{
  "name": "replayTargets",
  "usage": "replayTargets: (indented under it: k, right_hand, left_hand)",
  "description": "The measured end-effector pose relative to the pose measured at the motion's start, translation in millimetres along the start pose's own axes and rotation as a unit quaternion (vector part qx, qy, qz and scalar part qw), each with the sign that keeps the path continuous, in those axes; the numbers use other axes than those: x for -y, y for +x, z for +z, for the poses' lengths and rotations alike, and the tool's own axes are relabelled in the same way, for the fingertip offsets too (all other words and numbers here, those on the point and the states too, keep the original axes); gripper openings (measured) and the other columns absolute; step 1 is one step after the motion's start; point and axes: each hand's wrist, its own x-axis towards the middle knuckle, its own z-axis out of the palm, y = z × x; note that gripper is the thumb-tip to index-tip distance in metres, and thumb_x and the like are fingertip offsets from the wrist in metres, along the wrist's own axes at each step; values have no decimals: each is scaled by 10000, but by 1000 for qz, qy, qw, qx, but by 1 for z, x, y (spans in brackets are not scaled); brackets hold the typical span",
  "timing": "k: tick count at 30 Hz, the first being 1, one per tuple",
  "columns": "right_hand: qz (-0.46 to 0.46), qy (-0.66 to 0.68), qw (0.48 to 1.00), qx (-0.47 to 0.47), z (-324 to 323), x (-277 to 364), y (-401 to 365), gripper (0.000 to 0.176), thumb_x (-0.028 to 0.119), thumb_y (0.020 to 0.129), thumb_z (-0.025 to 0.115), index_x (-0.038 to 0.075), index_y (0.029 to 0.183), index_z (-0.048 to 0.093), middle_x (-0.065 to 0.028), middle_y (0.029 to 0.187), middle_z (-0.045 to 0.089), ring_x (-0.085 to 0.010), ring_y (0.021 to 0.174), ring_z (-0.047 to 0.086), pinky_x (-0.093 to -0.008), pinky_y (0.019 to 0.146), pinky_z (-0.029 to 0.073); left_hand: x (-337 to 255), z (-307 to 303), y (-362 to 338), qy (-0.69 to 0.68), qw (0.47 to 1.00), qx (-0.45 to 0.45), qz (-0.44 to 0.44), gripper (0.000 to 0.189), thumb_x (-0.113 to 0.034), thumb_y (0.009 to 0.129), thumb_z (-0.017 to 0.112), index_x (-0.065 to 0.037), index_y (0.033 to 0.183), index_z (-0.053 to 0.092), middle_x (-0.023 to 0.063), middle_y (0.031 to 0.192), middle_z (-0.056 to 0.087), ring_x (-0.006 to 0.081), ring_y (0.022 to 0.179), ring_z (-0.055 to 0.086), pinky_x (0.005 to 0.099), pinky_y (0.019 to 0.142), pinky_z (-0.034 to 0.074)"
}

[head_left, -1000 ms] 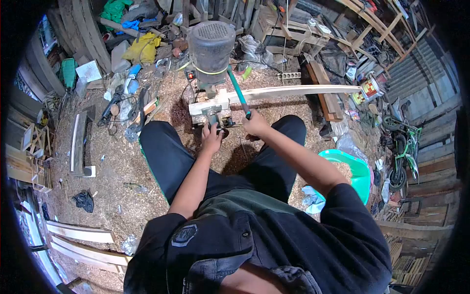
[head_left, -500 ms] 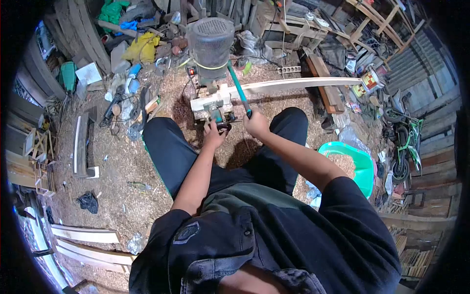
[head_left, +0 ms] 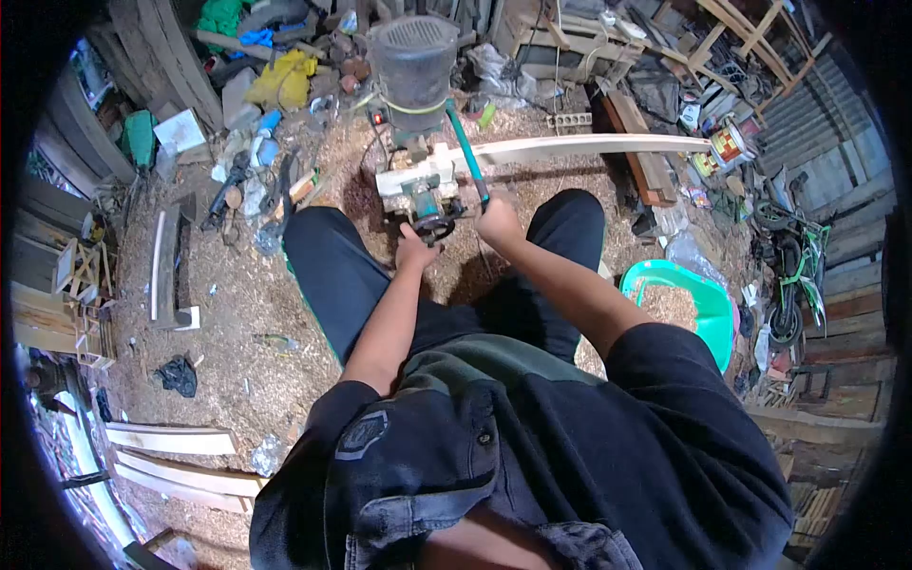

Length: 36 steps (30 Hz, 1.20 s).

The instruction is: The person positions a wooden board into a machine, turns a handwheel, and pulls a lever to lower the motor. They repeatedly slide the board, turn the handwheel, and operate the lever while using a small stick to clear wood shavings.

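Note:
In front of my knees stands a floor machine with a large dark motor housing (head_left: 411,71) on top. My right hand (head_left: 499,220) is wrapped round the black end of its long teal lever (head_left: 465,142), which slopes down toward me. My left hand (head_left: 416,250) is at the near left rim of a small black handwheel (head_left: 436,227), fingers curled on it. A long, pale, slightly curved wooden board (head_left: 579,145) lies across the machine under the motor and reaches far right. The lever partly covers the board and the clamp area.
Wood shavings cover the ground. A green tub (head_left: 708,328) of shavings stands by my right knee. A dark red-brown beam (head_left: 638,152) lies under the board, near a paint bucket (head_left: 730,144). Cut curved boards (head_left: 171,439) lie at left; a small green motorbike (head_left: 796,275) is far right.
The head view has shifted, so the machine sits higher in the picture. My left hand has moved slightly round the handwheel rim, showing more of the wheel. My right hand stays on the lever.

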Motion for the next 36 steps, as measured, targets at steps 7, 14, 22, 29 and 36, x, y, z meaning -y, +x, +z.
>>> replayTargets:
  k: [7,14,22,29,36]
  right_hand:
    - [76,8,992,99,9,-16,16,338,246,886,608,-92,885,608,-231,696,667,-368,612,694,-470,627,573]
    - [151,36,983,100,10,-15,16,303,209,821,613,-71,892,705,-278,825,691,-362,777,713,-465,673,562]
    - [126,5,991,53,24,-21,10,366,239,792,619,-90,924,708,-332,946,681,-441,964,685,-483,857,542]
    - [145,-3,987,65,1,-5,-2,390,268,802,628,-58,998,709,-314,1042,680,-411,1033,676,-474,934,526]
    - [104,29,994,27,19,-22,7,378,314,783,677,-63,795,698,-304,799,678,-452,820,695,-508,787,545]
  left_hand:
    - [1,1,-12,-10,998,7,-58,1012,-479,759,804,31,1421,234,259,1272,600,370,1143,630,438,947,532]
    - [8,-9,-17,65,997,45,-12,754,-578,858,644,58,1257,575,241,1247,647,364,1116,652,456,942,520]
    - [0,-8,-18,122,985,122,0,691,-597,984,433,21,1200,656,234,1216,660,383,1137,628,481,965,488]
    - [6,2,-17,124,986,108,10,709,-603,997,399,4,1316,584,213,1346,592,384,1221,574,490,1019,452]
    - [-1,1,-20,114,986,122,10,649,-521,1019,359,11,1317,581,234,1339,593,362,1238,577,469,1047,454]
